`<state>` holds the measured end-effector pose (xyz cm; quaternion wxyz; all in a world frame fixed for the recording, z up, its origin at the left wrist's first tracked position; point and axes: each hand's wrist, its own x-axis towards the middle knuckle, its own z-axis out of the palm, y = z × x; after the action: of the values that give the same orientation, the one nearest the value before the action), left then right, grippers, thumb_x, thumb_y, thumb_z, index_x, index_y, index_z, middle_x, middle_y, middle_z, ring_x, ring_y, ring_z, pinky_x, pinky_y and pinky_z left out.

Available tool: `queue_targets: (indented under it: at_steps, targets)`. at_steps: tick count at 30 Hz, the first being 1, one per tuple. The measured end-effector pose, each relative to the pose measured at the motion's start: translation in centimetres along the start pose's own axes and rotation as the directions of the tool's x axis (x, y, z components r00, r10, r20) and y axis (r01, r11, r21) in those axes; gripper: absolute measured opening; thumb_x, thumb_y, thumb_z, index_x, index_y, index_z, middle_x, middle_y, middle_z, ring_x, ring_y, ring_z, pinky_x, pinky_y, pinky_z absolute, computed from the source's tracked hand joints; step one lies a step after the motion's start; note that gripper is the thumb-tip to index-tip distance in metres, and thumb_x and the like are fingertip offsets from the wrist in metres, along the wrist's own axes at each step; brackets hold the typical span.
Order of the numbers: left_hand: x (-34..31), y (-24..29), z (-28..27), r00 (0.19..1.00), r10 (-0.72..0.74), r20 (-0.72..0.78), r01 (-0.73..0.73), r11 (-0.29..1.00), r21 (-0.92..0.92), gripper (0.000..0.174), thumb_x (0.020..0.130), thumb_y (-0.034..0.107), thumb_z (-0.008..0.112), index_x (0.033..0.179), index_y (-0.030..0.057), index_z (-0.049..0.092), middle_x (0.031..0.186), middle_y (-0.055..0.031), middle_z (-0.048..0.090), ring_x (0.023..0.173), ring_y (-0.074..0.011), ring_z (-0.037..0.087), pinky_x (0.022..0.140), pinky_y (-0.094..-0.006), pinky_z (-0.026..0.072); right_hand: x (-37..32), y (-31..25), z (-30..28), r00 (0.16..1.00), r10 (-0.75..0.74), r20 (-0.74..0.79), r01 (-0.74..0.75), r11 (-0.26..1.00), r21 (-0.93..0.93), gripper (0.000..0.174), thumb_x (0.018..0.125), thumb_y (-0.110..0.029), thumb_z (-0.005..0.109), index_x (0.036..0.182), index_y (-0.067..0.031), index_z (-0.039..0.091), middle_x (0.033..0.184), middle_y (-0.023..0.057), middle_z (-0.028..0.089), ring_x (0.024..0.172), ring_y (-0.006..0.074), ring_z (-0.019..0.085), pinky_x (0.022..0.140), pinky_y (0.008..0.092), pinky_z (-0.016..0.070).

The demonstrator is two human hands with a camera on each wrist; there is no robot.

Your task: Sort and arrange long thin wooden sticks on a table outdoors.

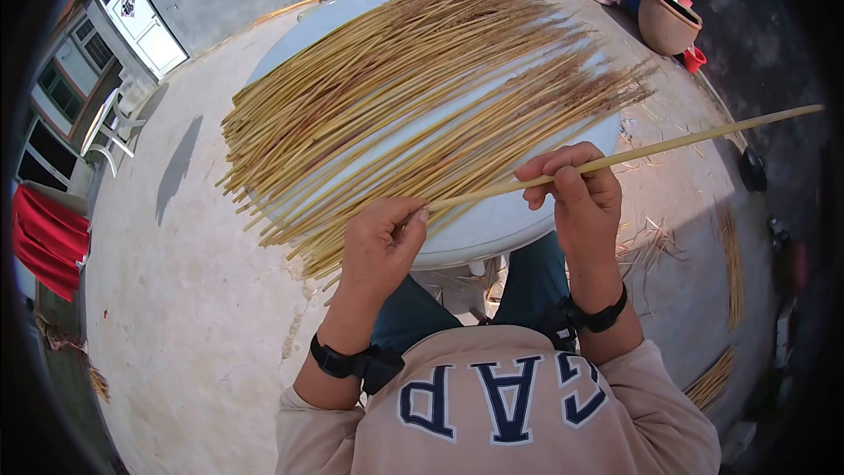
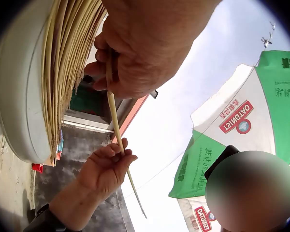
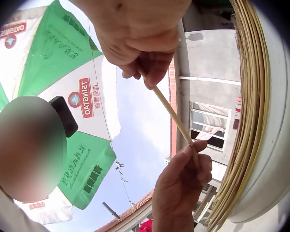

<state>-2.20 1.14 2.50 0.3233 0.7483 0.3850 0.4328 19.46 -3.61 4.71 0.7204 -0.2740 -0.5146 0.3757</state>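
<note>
A single long pale yellow plant stalk [image 1: 694, 137] is held slantwise over the near edge of the table. My left hand [image 1: 380, 242] pinches its left end between thumb and fingers. Farther along, my right hand [image 1: 585, 202] holds the stalk between thumb and fingers, and the bare length runs out past it to the right. The left wrist view shows the stalk [image 2: 115, 118] between both hands. Beneath and beyond my hands, many similar stalks [image 1: 352, 114] with brownish feathery heads lie side by side on the round pale table [image 1: 457, 244].
Loose stalk scraps [image 1: 651, 246] litter the ground at the right, near small bundles [image 1: 731, 268]. A white chair [image 1: 110, 132] stands to the left, with red cloth [image 1: 51, 237] below it. A large clay pot [image 1: 668, 22] stands far right. A green and white umbrella [image 2: 232, 121] spreads overhead.
</note>
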Motion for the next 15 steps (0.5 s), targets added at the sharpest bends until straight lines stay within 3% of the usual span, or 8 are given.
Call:
queue_targets:
  at_steps: [3,5,7,8,9,10,12,15]
  targets:
    - [0.1,0.0,1.3,0.991,0.029,-0.129,-0.017,0.996,0.09,0.014,0.077,0.009,0.062,0.087,-0.0007,0.064,0.066,-0.0085,0.059,0.052,-0.0123,0.05,0.049,-0.0231,0.0395,-0.7,-0.4,0.2,0.999,-0.016,-0.034,0.014,0.997,-0.077,0.016,0.087,-0.016,0.055,0.092,-0.0007,0.054,0.087,0.0145,0.063,0.071,0.0137,0.06,0.062,0.0226,0.0488]
    - [0.3,-0.6,1.6,0.991,-0.031,-0.13,0.042,0.996,0.083,0.014,0.077,0.009,0.062,0.087,-0.0008,0.064,0.066,-0.0083,0.059,0.054,-0.0113,0.051,0.049,-0.0231,0.0402,-0.9,-1.3,1.5,0.848,-0.225,0.48,0.467,0.746,-0.475,0.017,0.087,-0.016,0.055,0.094,-0.0001,0.053,0.088,0.0141,0.063,0.072,0.0128,0.06,0.063,0.0219,0.0484]
    - [0.4,-0.6,1.6,0.989,-0.08,-0.125,0.09,0.993,0.079,0.014,0.078,0.009,0.062,0.088,-0.0008,0.064,0.066,-0.0081,0.059,0.055,-0.0103,0.052,0.05,-0.0231,0.0409,-1.1,-1.4,2.1,0.844,-0.241,0.48,0.484,0.729,-0.484,0.015,0.087,-0.014,0.054,0.093,0.0006,0.054,0.087,0.0135,0.063,0.072,0.0128,0.06,0.063,0.0217,0.0486]
    - [0.4,-0.2,1.5,0.987,-0.094,-0.131,0.097,0.995,0.016,0.014,0.078,0.009,0.062,0.088,-0.0009,0.064,0.067,-0.0073,0.06,0.056,-0.0099,0.053,0.05,-0.0231,0.0412,-1.1,-1.1,2.0,0.959,-0.219,0.18,0.27,0.898,-0.346,0.015,0.088,-0.014,0.054,0.091,0.0006,0.055,0.085,0.0134,0.063,0.071,0.0131,0.06,0.062,0.0217,0.0488]
    - [0.2,0.2,1.5,0.984,-0.11,-0.137,0.104,0.993,-0.048,0.014,0.079,0.01,0.061,0.088,-0.001,0.064,0.067,-0.0065,0.061,0.056,-0.0095,0.053,0.051,-0.0232,0.0415,-1.2,-1.0,1.9,0.988,-0.099,-0.117,0.085,0.989,-0.119,0.016,0.088,-0.015,0.053,0.09,0.0005,0.056,0.084,0.0132,0.064,0.07,0.0135,0.06,0.062,0.0217,0.049]
    - [0.2,0.2,1.3,0.984,-0.111,-0.138,0.105,0.993,-0.049,0.014,0.079,0.01,0.061,0.088,-0.001,0.064,0.067,-0.0065,0.061,0.056,-0.0095,0.053,0.051,-0.0232,0.0415,-0.5,-1.0,1.6,0.972,-0.02,-0.233,0.009,0.999,-0.048,0.018,0.09,-0.017,0.051,0.087,0.0001,0.056,0.081,0.0132,0.064,0.067,0.0132,0.06,0.058,0.0215,0.0492]
    - [0.4,0.1,0.4,0.974,-0.174,0.146,0.224,0.846,-0.484,0.014,0.08,0.01,0.06,0.088,-0.0014,0.064,0.069,-0.0042,0.061,0.059,-0.0086,0.053,0.054,-0.0222,0.0417,0.3,-0.3,-0.2,0.965,0.066,-0.254,-0.054,0.997,0.055,0.02,0.09,-0.019,0.05,0.088,0.0,0.056,0.08,0.0132,0.063,0.065,0.0126,0.059,0.056,0.0215,0.049]
    - [0.5,-0.3,-0.5,0.922,-0.161,0.352,0.357,0.705,-0.613,0.015,0.082,0.006,0.057,0.092,-0.0027,0.063,0.07,-0.0042,0.06,0.065,-0.0081,0.055,0.065,-0.0215,0.0454,0.8,0.9,-1.4,0.935,0.217,-0.279,-0.165,0.966,0.199,0.024,0.091,-0.023,0.049,0.087,-0.0004,0.056,0.079,0.0131,0.063,0.06,0.0113,0.058,0.052,0.0217,0.0485]
